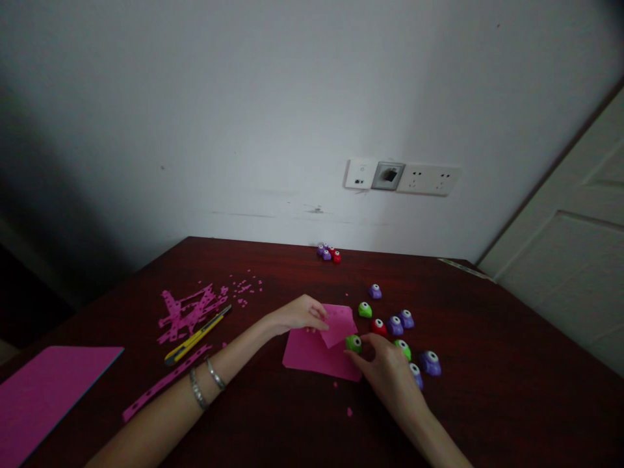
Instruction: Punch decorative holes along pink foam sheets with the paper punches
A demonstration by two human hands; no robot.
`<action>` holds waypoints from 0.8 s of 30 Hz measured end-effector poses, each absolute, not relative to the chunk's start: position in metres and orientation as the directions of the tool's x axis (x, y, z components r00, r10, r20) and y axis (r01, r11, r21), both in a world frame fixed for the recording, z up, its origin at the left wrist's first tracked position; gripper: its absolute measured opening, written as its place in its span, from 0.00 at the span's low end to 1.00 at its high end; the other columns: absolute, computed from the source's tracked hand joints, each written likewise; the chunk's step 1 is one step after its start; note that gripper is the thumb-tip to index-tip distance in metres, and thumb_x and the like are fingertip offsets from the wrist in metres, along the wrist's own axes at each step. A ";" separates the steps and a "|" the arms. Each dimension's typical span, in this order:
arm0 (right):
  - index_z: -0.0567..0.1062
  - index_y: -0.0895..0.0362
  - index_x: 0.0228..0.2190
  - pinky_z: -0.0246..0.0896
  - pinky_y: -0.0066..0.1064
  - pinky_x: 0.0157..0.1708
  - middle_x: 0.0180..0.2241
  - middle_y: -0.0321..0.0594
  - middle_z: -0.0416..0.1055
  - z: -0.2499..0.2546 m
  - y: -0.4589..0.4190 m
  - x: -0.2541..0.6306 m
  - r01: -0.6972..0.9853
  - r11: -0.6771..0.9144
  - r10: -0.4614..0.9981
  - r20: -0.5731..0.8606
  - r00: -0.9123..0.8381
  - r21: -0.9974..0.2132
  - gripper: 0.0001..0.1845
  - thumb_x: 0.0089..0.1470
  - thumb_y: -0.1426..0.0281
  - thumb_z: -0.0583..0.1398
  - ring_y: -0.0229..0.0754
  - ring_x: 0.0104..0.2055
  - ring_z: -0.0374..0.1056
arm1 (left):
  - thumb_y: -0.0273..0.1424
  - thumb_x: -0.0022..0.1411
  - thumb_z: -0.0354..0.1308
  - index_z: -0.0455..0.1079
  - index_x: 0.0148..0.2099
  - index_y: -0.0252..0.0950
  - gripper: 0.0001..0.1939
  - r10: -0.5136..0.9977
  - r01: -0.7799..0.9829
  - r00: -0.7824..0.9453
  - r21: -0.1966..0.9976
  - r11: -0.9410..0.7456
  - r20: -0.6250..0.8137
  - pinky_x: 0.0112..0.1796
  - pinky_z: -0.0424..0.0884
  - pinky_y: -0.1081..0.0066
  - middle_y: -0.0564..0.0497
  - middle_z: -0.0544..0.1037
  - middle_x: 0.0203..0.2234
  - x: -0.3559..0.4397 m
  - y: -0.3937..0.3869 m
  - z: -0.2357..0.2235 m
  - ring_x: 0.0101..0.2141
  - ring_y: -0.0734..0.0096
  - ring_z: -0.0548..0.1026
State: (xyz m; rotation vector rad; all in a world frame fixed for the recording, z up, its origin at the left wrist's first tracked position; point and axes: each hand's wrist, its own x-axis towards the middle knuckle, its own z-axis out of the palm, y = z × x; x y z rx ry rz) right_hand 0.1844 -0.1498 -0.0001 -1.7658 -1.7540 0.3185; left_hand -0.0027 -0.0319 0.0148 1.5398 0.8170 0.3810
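Right fingers (361, 362) hold the green punch (353, 344) at their tips.

No words, numbers or brands are legible from my position. A faint mark stands on the wall plate (361, 165), too small for me to read. I can read nothing on the punch (352, 344) in my right hand (390, 367) or on the knife (197, 336).

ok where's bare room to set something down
Bare table right of the purple punches, and along the back edge left of the far punch cluster. Crowded: around the right hand and its green punch, and at left, where pink scraps flank the yellow cutter.
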 end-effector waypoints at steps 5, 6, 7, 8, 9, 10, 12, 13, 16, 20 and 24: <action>0.73 0.57 0.29 0.62 0.30 0.29 0.27 0.40 0.73 -0.001 -0.151 0.183 0.829 0.099 0.964 0.259 0.057 -0.550 0.07 0.48 0.65 0.60 0.43 0.28 0.70 | 0.30 0.41 0.66 0.72 0.31 0.30 0.13 0.682 0.319 0.689 0.948 0.023 -0.248 0.21 0.56 0.76 0.54 0.73 0.19 -0.003 -0.032 0.012 0.18 0.81 0.64; 0.73 0.57 0.29 0.62 0.30 0.29 0.28 0.40 0.73 -0.002 -0.151 0.182 0.835 0.111 0.963 0.267 0.045 -0.539 0.08 0.48 0.65 0.60 0.43 0.28 0.70 | 0.30 0.41 0.66 0.73 0.31 0.31 0.12 0.677 0.327 0.694 0.945 0.009 -0.246 0.20 0.55 0.76 0.53 0.73 0.19 -0.003 -0.031 0.011 0.18 0.81 0.64; 0.73 0.57 0.29 0.62 0.30 0.29 0.28 0.40 0.73 -0.002 -0.151 0.182 0.842 0.124 0.961 0.276 0.031 -0.526 0.08 0.48 0.65 0.60 0.43 0.28 0.71 | 0.30 0.41 0.65 0.73 0.31 0.31 0.12 0.670 0.334 0.702 0.943 -0.009 -0.242 0.20 0.55 0.76 0.54 0.73 0.19 -0.004 -0.031 0.011 0.18 0.81 0.64; 0.73 0.57 0.30 0.62 0.30 0.28 0.28 0.40 0.73 -0.003 -0.152 0.181 0.849 0.137 0.958 0.288 0.018 -0.510 0.08 0.48 0.66 0.60 0.43 0.28 0.71 | 0.31 0.42 0.65 0.73 0.31 0.31 0.12 0.665 0.341 0.708 0.940 -0.028 -0.237 0.20 0.54 0.76 0.54 0.73 0.19 -0.004 -0.030 0.010 0.18 0.81 0.63; 0.73 0.57 0.30 0.62 0.29 0.28 0.28 0.40 0.73 -0.003 -0.152 0.181 0.857 0.148 0.954 0.300 0.008 -0.493 0.07 0.48 0.66 0.61 0.43 0.28 0.70 | 0.31 0.42 0.65 0.73 0.31 0.31 0.12 0.663 0.351 0.711 0.935 -0.046 -0.234 0.20 0.53 0.76 0.54 0.73 0.18 -0.004 -0.030 0.009 0.17 0.81 0.63; 0.73 0.57 0.30 0.62 0.29 0.27 0.28 0.40 0.73 -0.004 -0.153 0.180 0.866 0.157 0.950 0.311 -0.002 -0.474 0.07 0.48 0.66 0.61 0.43 0.27 0.70 | 0.32 0.42 0.65 0.74 0.31 0.31 0.12 0.664 0.364 0.710 0.929 -0.061 -0.235 0.19 0.53 0.76 0.54 0.72 0.18 -0.004 -0.029 0.008 0.17 0.81 0.63; 0.73 0.57 0.30 0.62 0.29 0.26 0.28 0.41 0.72 -0.005 -0.153 0.179 0.884 0.170 0.945 0.326 -0.021 -0.435 0.07 0.49 0.66 0.60 0.43 0.27 0.70 | 0.32 0.42 0.65 0.74 0.32 0.32 0.12 0.671 0.393 0.702 0.916 -0.085 -0.239 0.19 0.54 0.76 0.55 0.72 0.17 -0.005 -0.028 0.007 0.17 0.80 0.63; 0.73 0.57 0.30 0.62 0.29 0.26 0.28 0.41 0.72 -0.005 -0.154 0.179 0.892 0.175 0.944 0.329 -0.031 -0.416 0.07 0.49 0.67 0.60 0.43 0.27 0.70 | 0.32 0.42 0.65 0.74 0.32 0.32 0.13 0.674 0.404 0.698 0.910 -0.093 -0.241 0.19 0.54 0.76 0.54 0.72 0.17 -0.004 -0.028 0.006 0.17 0.80 0.63; 0.73 0.57 0.30 0.62 0.30 0.27 0.28 0.42 0.72 -0.006 -0.154 0.179 0.912 0.175 0.939 0.342 -0.041 -0.371 0.07 0.50 0.66 0.59 0.44 0.27 0.70 | 0.33 0.42 0.65 0.74 0.34 0.31 0.15 0.686 0.421 0.687 0.900 -0.108 -0.239 0.20 0.57 0.75 0.52 0.74 0.20 -0.003 -0.029 0.005 0.18 0.78 0.65; 0.73 0.57 0.29 0.61 0.30 0.26 0.26 0.41 0.71 -0.006 -0.153 0.180 0.923 0.167 0.925 0.378 -0.026 -0.345 0.09 0.52 0.65 0.57 0.43 0.25 0.69 | 0.34 0.41 0.66 0.74 0.37 0.31 0.18 0.688 0.415 0.692 0.900 -0.131 -0.219 0.24 0.62 0.74 0.50 0.77 0.24 -0.002 -0.030 0.004 0.23 0.73 0.71; 0.72 0.57 0.30 0.60 0.29 0.24 0.26 0.41 0.70 -0.003 -0.154 0.178 0.930 0.172 0.930 0.366 -0.044 -0.324 0.10 0.53 0.64 0.57 0.42 0.25 0.69 | 0.35 0.42 0.65 0.74 0.37 0.32 0.18 0.677 0.423 0.706 0.891 -0.166 -0.209 0.24 0.63 0.74 0.49 0.77 0.26 -0.002 -0.031 0.006 0.25 0.72 0.72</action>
